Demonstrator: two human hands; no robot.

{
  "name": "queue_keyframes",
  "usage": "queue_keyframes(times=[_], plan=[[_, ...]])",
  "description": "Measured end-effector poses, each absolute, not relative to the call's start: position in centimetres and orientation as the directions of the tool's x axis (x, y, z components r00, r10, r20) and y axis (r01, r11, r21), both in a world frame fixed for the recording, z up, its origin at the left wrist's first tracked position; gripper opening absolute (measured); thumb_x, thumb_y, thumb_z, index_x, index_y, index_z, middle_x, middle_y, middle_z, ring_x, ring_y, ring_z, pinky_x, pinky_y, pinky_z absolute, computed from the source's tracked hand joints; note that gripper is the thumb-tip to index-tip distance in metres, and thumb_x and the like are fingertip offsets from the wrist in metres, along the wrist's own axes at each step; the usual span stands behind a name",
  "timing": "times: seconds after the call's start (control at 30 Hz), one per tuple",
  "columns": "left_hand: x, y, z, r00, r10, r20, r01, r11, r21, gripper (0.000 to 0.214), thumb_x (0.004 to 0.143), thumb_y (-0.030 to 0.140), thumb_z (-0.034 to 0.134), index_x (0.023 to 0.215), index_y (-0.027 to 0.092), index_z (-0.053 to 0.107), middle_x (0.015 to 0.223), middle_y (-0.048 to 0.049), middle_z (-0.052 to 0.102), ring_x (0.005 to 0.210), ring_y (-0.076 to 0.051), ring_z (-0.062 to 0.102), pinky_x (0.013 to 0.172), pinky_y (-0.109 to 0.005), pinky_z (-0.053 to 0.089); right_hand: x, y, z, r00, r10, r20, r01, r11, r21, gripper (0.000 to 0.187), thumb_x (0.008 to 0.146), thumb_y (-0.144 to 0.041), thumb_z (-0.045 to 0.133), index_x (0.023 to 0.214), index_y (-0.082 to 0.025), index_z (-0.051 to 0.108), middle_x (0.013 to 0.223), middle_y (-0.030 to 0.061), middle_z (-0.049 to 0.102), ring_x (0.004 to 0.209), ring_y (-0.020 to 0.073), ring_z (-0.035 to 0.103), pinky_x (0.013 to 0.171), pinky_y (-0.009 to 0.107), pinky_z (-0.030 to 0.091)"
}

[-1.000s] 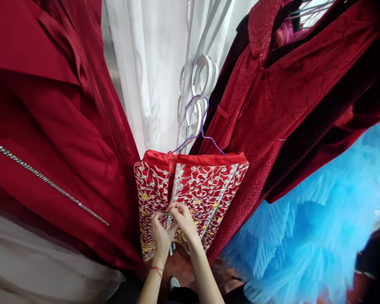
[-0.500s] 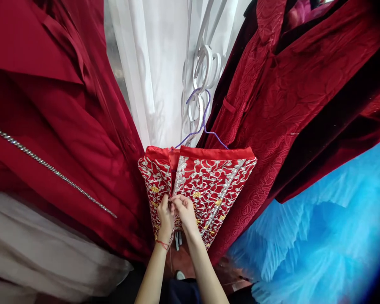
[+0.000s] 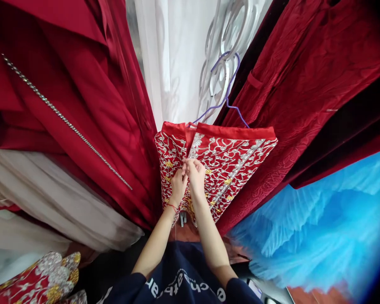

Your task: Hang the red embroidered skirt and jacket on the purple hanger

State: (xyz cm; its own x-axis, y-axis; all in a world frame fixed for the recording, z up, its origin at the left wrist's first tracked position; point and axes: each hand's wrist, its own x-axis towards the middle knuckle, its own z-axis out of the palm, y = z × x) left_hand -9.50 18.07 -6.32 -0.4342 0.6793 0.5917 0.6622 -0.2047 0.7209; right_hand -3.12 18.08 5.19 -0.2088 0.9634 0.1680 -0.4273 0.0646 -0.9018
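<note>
A red embroidered skirt (image 3: 237,162) with silver scrollwork and gold flowers hangs by its plain red waistband from a purple wire hanger (image 3: 232,90). A slit runs down its front left of the middle. My left hand (image 3: 179,185) is closed on the fabric at the lower part of this slit. Just above and to the right, my right hand (image 3: 196,171) pinches at the slit's edge, its fingertips nearly meeting the left ones. Whatever small fastening may lie between the fingertips is hidden.
White scroll metalwork (image 3: 236,27) holds the hanger. Dark red gowns hang left (image 3: 120,126) and right (image 3: 291,109), the left one with a rhinestone strip (image 3: 66,122). Blue ruffled tulle (image 3: 329,219) fills the lower right. Another embroidered piece (image 3: 41,278) lies lower left.
The view has tilted down and shifted left, so the skirt sits higher and farther right. My right hand has moved up along the slit relative to my left, which stays closed on the fabric.
</note>
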Motion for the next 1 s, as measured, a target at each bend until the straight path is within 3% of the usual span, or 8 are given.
queue_keyframes(times=[0.33, 0.8, 1.0], plan=[[-10.7, 18.5, -7.0, -0.374, 0.702, 0.605, 0.748, -0.157, 0.644, 0.024, 0.099, 0.034, 0.043, 0.089, 0.019, 0.058, 0.077, -0.005, 0.063, 0.067, -0.017, 0.061, 0.065, -0.028, 0.044, -3.4, 20.4, 10.1, -0.242, 0.947, 0.214, -0.356, 0.118, -0.927, 0.014, 0.071, -0.029, 0.06, 0.064, -0.018, 0.06, 0.053, -0.0027, 0.059, 0.041, 0.0074, 0.047, 0.045, 0.022, 0.037], [-11.2, 16.1, -8.2, -0.255, 0.727, 0.638, 0.791, -0.222, 0.57, 0.023, 0.096, 0.027, 0.046, 0.076, 0.02, 0.055, 0.065, 0.0001, 0.057, 0.056, -0.013, 0.053, 0.058, -0.023, 0.039, -3.0, 18.5, 11.6, -0.148, 0.941, 0.304, -0.397, 0.225, -0.89, 0.016, 0.079, -0.031, 0.056, 0.07, -0.018, 0.061, 0.058, -0.0027, 0.061, 0.041, 0.0055, 0.044, 0.045, 0.021, 0.035], [-11.1, 16.2, -8.1, -0.235, 0.703, 0.671, 0.825, -0.221, 0.521, 0.021, 0.095, 0.022, 0.046, 0.076, 0.02, 0.055, 0.064, 0.0003, 0.057, 0.056, -0.012, 0.053, 0.056, -0.023, 0.038, -2.9, 19.8, 13.5, -0.191, 0.924, 0.332, -0.397, 0.237, -0.887, 0.018, 0.08, -0.029, 0.055, 0.067, -0.018, 0.057, 0.059, -0.0025, 0.061, 0.04, 0.005, 0.043, 0.045, 0.021, 0.036]])
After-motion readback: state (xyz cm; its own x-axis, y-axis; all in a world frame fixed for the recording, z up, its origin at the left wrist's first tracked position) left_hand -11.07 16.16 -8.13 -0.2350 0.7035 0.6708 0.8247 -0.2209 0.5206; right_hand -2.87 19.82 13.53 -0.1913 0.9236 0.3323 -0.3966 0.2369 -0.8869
